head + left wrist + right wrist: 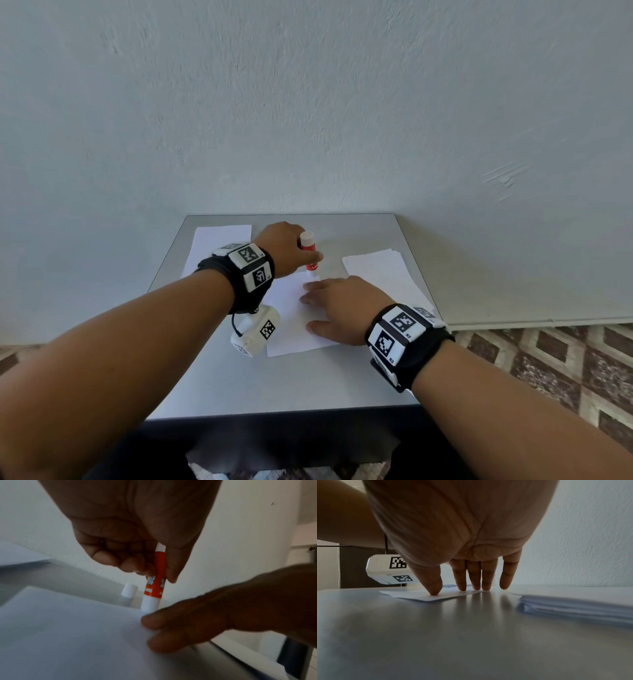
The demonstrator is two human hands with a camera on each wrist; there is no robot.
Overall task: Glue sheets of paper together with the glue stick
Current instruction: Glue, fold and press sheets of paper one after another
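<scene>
Left hand (286,248) grips glue stick (309,255) upright, tip on sheet (291,320) far corner, just beyond right hand (337,310) fingers pressing flat.

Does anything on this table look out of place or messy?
Nothing stands out. The left hand holds the glue stick upright on the sheet the right hand pins flat; its cap stands nearby.
</scene>
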